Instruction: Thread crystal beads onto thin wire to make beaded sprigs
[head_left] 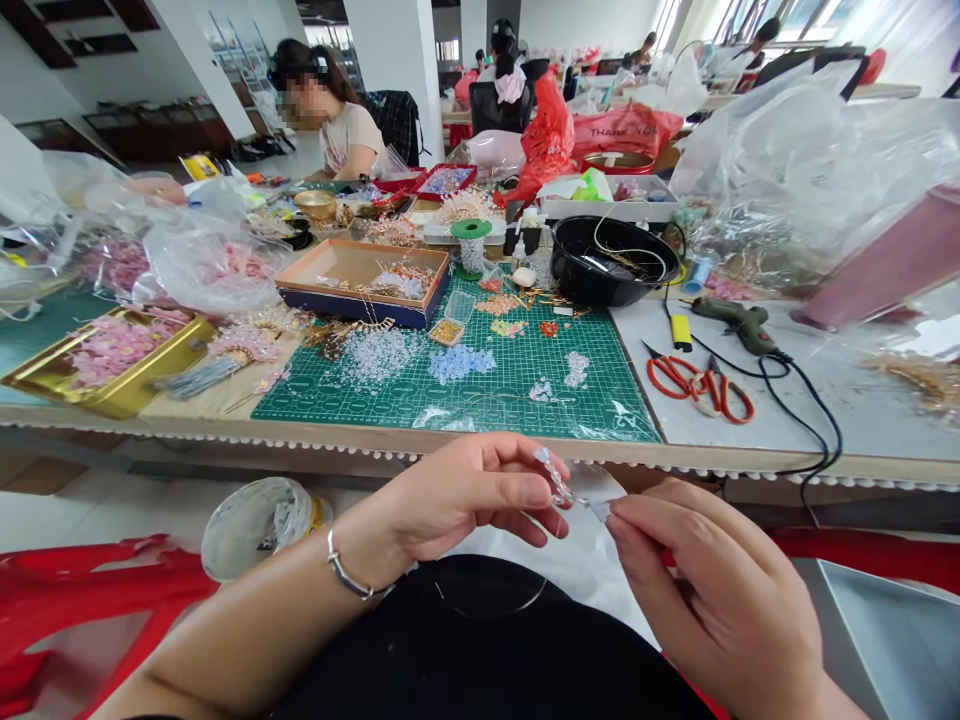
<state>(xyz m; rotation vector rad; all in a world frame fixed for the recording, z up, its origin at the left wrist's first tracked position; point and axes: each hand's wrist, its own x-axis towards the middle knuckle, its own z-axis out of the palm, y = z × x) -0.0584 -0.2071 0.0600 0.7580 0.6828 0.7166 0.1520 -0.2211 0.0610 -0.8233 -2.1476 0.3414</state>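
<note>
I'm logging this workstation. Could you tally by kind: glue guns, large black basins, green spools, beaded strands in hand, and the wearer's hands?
Glue gun: 1
Large black basin: 1
Green spool: 1
Beaded strand: 1
Hands (left hand, right hand): 2
Total: 6

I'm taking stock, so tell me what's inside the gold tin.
The gold tin holds a heap of pink artificial flowers. Whatever lies beneath the heap is covered and can't be seen.
</note>
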